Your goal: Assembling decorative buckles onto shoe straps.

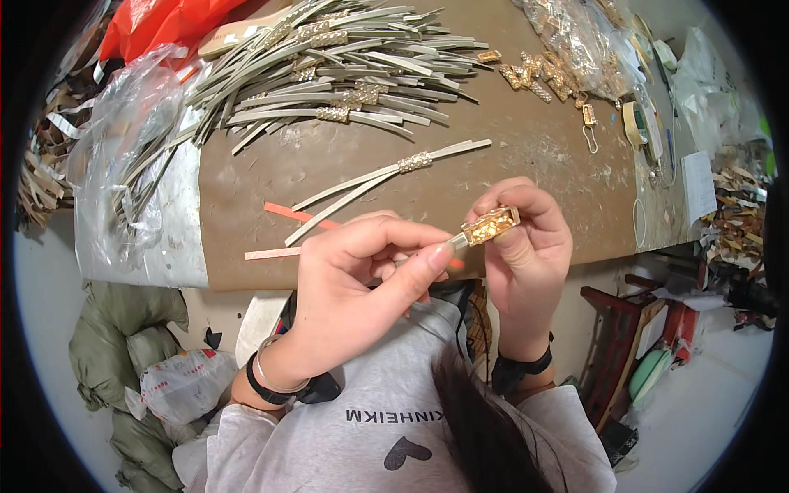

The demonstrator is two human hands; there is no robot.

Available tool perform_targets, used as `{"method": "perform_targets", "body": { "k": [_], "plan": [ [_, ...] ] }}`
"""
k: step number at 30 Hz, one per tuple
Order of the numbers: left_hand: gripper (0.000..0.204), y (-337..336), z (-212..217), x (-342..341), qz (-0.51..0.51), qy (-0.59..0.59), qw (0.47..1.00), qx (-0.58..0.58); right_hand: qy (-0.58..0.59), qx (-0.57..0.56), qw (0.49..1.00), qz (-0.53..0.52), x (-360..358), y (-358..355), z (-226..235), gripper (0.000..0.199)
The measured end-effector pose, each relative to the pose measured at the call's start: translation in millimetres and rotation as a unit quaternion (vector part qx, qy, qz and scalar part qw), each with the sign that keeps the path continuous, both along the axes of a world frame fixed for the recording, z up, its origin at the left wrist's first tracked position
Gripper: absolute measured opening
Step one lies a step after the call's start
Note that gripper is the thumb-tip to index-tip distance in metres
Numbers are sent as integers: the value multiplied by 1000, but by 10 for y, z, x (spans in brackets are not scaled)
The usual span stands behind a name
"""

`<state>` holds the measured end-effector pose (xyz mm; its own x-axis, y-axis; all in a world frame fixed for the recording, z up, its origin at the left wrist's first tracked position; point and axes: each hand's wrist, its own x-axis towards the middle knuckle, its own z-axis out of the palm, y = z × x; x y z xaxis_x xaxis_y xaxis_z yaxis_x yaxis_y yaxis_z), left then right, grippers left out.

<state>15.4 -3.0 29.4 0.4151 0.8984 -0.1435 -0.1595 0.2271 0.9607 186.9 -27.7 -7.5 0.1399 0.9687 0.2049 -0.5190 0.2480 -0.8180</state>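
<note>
In front of my chest, my right hand [534,255] pinches a shiny gold rectangular metal sleeve [491,226] between thumb and fingers; its open end faces right. My left hand [353,287], closed, grips narrow grey-green strap ends [459,241] between thumb and forefinger. Their tips meet the sleeve's left end; how deep they sit inside I cannot tell. Just beyond my hands lies a finished-looking strap [349,185] with a gold sleeve [415,162] around it, its strips splayed leftward. An orange strip [288,212] and a pale pink strip [267,255] run under my left hand.
A big pile of sleeved grey-green straps [345,86] covers the far left of the brown table [567,205]. Loose gold sleeves [538,76] and a plastic bag [575,45] lie far right, near a tape roll [634,123]. Clear plastic [123,189] hangs over the left edge.
</note>
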Motion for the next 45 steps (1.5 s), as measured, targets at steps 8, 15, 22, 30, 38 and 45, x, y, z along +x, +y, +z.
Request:
{"method": "perform_targets", "body": {
  "k": [8, 15, 22, 30, 38, 45],
  "plan": [
    [9, 51, -52, -192, -30, 49, 993, 102, -251, 55, 961, -99, -75, -64, 108, 18],
    [7, 58, -103, -222, -39, 31, 994, 92, -293, 23, 955, -41, -45, -11, 250, 15],
    [10, 46, -51, -247, -6, -17, 999, -29, -379, 34, 923, -48, -91, 21, 264, 16],
    [29, 88, 12, -228, 22, -27, 997, -62, -372, 32, 925, -75, -137, 70, 274, 23],
    [38, 78, -51, -323, 21, -8, 1000, 13, -378, -6, 926, -27, -261, 101, 332, 23],
    [20, 147, 54, -730, 77, 67, 983, 152, -403, 69, 913, -19, -573, 213, 381, 23]
  ]
}}
